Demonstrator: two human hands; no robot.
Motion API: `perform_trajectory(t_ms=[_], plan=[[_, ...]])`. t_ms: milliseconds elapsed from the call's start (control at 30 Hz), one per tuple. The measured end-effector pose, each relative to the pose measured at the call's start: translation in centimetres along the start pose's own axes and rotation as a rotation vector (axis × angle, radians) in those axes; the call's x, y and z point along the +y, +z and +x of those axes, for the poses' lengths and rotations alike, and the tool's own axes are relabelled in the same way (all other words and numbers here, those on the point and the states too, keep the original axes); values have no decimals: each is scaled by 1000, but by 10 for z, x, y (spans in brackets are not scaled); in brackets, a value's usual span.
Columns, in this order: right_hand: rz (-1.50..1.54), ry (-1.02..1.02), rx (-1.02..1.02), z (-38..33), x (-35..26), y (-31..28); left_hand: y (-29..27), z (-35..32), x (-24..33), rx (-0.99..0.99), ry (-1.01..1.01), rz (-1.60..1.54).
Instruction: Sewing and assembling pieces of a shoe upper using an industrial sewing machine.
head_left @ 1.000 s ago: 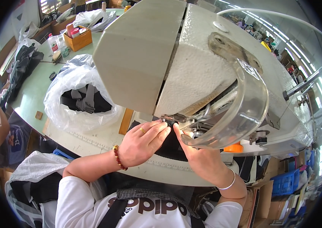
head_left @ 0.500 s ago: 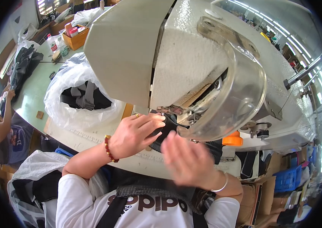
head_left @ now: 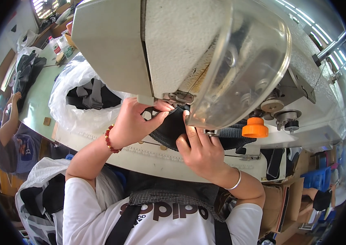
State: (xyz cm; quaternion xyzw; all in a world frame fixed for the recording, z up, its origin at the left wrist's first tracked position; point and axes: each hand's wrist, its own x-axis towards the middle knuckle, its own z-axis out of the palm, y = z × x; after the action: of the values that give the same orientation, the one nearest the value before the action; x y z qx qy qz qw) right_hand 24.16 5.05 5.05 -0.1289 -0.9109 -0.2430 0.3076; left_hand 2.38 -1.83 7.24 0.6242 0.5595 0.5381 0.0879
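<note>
A sewing machine [head_left: 111, 53] with a clear plastic guard [head_left: 244, 69] stands over a piece of black fabric [head_left: 169, 130]. My left hand [head_left: 132, 122] pinches the fabric's upper edge between thumb and fingers, close beside the machine's presser foot [head_left: 181, 97]. My right hand [head_left: 203, 153] is on the same fabric below the guard, its index finger pointing up along it and its other fingers bent. The guard partly covers those fingertips. Ribbed black material [head_left: 234, 141] extends to the right behind this hand.
A white plastic bag [head_left: 58, 108] holding black and grey pieces stands on the table at left. An orange cap [head_left: 255, 128] sits right of the guard. Another bag [head_left: 46, 171] of dark fabric is at lower left. A person [head_left: 11, 134] works at far left; cardboard boxes [head_left: 279, 204] are at right.
My right hand, blurred and spread before, has come up onto the fabric with its fingers bent. My left hand's thumb has straightened into a pinch. The whole view has shifted slightly.
</note>
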Motion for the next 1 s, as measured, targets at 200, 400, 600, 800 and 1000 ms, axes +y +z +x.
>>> perform_trajectory(t_ms=[200, 400, 600, 800, 1000], plan=[[134, -74, -55, 12, 18, -18, -6, 2, 11, -28, 53, 141], [250, -122, -182, 19, 37, -32, -11, 4, 20, -84, 367, 559], [328, -171, -146, 21, 48, -33, -16, 9, 26, -119, 647, 739], [301, -183, -183, 27, 47, -38, -18, 7, 25, -150, 771, 738], [273, -182, -202, 24, 46, -36, -17, 8, 27, -231, 787, 761]])
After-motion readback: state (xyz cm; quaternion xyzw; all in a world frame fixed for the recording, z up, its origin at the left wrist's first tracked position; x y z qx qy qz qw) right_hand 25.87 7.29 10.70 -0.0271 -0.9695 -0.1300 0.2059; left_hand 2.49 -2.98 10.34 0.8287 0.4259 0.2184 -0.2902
